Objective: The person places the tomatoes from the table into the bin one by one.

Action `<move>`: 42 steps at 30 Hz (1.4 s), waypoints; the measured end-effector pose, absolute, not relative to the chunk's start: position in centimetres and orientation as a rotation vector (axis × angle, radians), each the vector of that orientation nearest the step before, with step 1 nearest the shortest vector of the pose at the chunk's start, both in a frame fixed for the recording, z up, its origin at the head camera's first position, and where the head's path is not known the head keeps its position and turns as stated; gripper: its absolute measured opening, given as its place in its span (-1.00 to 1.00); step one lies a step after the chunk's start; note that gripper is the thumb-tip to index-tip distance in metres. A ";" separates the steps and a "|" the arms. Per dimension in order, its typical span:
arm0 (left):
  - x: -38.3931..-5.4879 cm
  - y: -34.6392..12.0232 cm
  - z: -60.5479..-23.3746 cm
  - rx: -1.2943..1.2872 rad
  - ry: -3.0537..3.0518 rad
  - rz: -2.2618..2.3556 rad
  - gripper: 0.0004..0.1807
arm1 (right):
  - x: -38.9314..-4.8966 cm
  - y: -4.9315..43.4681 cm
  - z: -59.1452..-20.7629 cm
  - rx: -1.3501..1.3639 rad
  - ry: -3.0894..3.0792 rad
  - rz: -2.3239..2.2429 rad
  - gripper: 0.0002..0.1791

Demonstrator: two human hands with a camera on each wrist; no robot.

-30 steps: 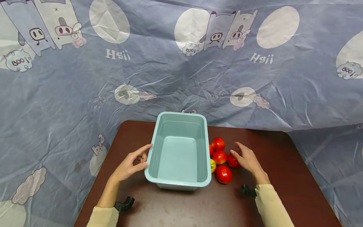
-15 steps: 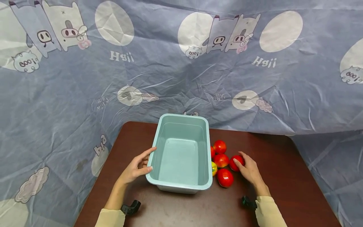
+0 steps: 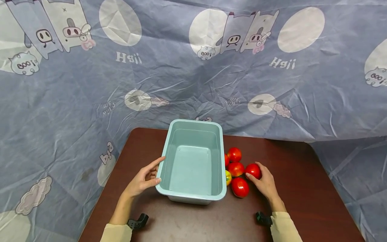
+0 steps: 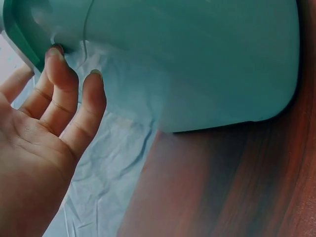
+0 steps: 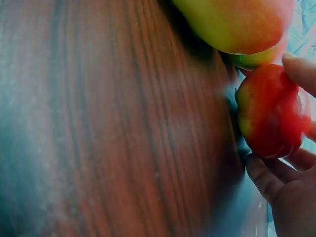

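Observation:
A pale green plastic basin stands on the table. At its left rim my left hand holds on, thumb and index finger over the edge and the other fingers curled below it; the left wrist view shows those fingers by the outer wall. To the right of the basin, my right hand grips a shiny red fruit between thumb and fingers. In the right wrist view this fruit is round and red, with a yellow-green side.
Several more red fruits lie between the basin and the right hand, with a yellow one partly hidden by the rim. The dark brown table ends at a blue-grey printed cloth behind.
My right hand has come down and closed round the red fruit. The left hand has moved right, from beside the basin onto its rim.

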State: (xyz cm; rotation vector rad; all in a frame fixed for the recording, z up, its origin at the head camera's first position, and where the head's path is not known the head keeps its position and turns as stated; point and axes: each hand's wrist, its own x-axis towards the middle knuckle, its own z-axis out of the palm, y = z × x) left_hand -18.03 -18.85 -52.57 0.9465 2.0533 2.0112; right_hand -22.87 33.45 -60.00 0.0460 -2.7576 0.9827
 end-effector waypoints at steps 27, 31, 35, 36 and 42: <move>-18.1 -18.9 -52.8 0.919 2.045 1.997 -0.24 | -22.2 32.9 -58.5 -0.092 -2.644 1.082 -0.16; -18.1 -18.8 -52.9 0.906 2.049 2.003 -0.24 | -22.0 32.8 -58.1 -0.074 -2.647 1.058 -0.16; -18.0 -18.8 -53.2 0.920 2.040 2.001 -0.24 | -21.6 32.7 -58.2 -0.087 -2.661 1.046 -0.17; -18.0 -18.8 -53.2 0.925 2.029 2.004 -0.24 | -21.5 32.7 -58.2 -0.091 -2.663 1.043 -0.18; -18.0 -18.8 -53.4 0.936 2.000 2.025 -0.23 | -21.0 32.0 -57.7 -0.057 -2.636 1.087 -0.18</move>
